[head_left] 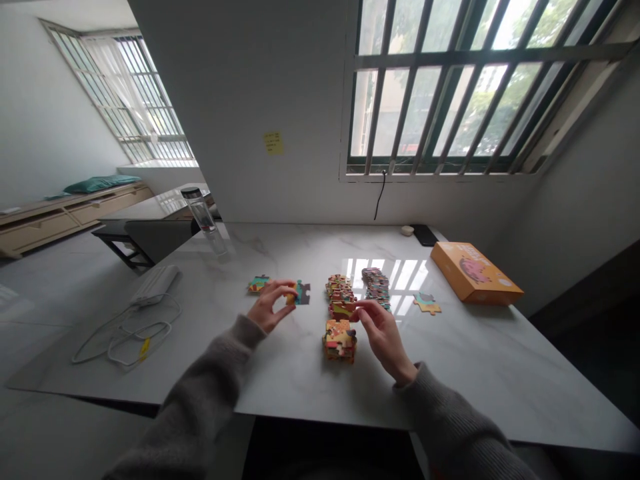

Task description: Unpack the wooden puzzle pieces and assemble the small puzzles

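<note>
My left hand (273, 305) pinches the left edge of a jigsaw puzzle piece (303, 293) with teal and grey-brown parts, at or just above the table. Just behind that hand lies another puzzle piece (259, 284), green and yellow. My right hand (379, 327) has its thumb and forefinger closed on a red and green puzzle piece (343, 309) at the near end of a row of stacked pieces (340, 288). Closer to me stands a small pile of orange puzzle pieces (340, 339). A second row of pieces (376, 287) sits behind my right hand.
A loose puzzle piece (427, 303) lies right, near an orange box (475, 272). A black phone (425, 235) and small white case (407, 231) are at the back. A white power strip (153, 285) with looped cable occupies the left; a glass bottle (199, 209) stands at back left.
</note>
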Action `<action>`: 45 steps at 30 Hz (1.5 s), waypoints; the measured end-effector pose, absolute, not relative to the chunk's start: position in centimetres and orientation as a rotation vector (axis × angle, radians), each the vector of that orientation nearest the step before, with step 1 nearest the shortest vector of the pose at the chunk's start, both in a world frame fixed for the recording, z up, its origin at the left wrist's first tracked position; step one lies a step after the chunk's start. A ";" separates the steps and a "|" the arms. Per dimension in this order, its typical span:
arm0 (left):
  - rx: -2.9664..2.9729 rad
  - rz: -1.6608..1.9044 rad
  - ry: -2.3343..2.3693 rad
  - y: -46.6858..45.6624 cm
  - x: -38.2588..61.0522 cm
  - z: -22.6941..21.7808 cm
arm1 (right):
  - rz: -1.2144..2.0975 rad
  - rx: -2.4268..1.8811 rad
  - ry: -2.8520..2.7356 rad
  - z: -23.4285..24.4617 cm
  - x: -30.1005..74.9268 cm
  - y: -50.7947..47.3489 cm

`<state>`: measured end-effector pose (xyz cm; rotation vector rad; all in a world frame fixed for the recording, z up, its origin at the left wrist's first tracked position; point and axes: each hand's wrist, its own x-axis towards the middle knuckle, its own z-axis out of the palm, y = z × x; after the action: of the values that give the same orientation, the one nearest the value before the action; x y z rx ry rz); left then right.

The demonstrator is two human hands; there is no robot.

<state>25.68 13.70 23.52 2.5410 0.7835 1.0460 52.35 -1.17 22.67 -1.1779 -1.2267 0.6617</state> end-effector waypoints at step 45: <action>2.479 1.041 0.957 13.5 27.9 19.5 | 0.375 -1.274 -1.980 22.9 52.8 -2.2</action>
<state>27.91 13.53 19.49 2.4791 0.9573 1.0406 52.78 -2.15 22.88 -1.2744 -1.9802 0.3745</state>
